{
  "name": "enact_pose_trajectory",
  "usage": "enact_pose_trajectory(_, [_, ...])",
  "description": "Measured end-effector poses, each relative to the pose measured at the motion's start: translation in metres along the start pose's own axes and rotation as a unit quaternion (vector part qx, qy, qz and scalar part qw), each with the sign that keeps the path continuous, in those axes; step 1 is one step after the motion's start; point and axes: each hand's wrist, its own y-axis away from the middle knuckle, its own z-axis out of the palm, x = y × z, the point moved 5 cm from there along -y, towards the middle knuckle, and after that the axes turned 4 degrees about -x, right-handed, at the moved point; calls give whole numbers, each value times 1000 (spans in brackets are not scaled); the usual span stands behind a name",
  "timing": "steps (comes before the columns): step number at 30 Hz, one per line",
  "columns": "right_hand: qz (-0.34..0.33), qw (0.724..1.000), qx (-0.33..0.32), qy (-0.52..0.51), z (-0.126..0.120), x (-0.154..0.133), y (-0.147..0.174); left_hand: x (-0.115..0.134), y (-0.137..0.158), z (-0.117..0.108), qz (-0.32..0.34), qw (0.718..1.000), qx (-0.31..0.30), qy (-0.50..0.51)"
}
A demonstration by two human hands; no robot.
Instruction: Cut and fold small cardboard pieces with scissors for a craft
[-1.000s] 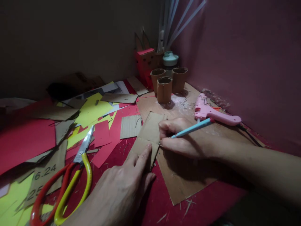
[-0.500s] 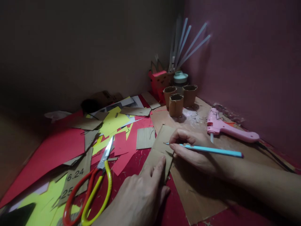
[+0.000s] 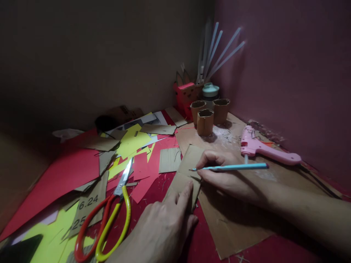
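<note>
Cardboard strip (image 3: 189, 160) is lying across the left edge of the board (image 3: 238, 226). Left hand (image 3: 166, 223) is resting on its near half; right hand (image 3: 223, 171) is holding a pencil (image 3: 237, 167) over the far half. Small cardboard square (image 3: 170, 160) is sitting just left of the strip. Scissors (image 3: 119, 188) are lying further left, among paper scraps (image 3: 135, 138). Glue gun (image 3: 263, 149) is lying right, near the wall (image 3: 290, 80). Three cups (image 3: 205, 126) are standing at the board's back, jar (image 3: 210, 90) behind them, box (image 3: 186, 96) left of jar.

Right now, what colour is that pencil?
The pencil is light blue with a dark end; the head view shows it best.
</note>
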Motion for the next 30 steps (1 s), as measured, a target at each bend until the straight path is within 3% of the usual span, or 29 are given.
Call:
enact_pose_trajectory(7, [-6, 1000, -26, -13, 11, 15, -1, 3, 2, -5, 7, 1000, 3, 9])
enact_pose_trajectory(20, [-4, 998, -36, 42, 11, 10, -3, 1, 2, -1, 23, 999, 23, 26])
enact_pose_trajectory(30, [22, 997, -66, 24, 7, 2, 0, 0, 3, 0, 6, 1000, 18, 6])
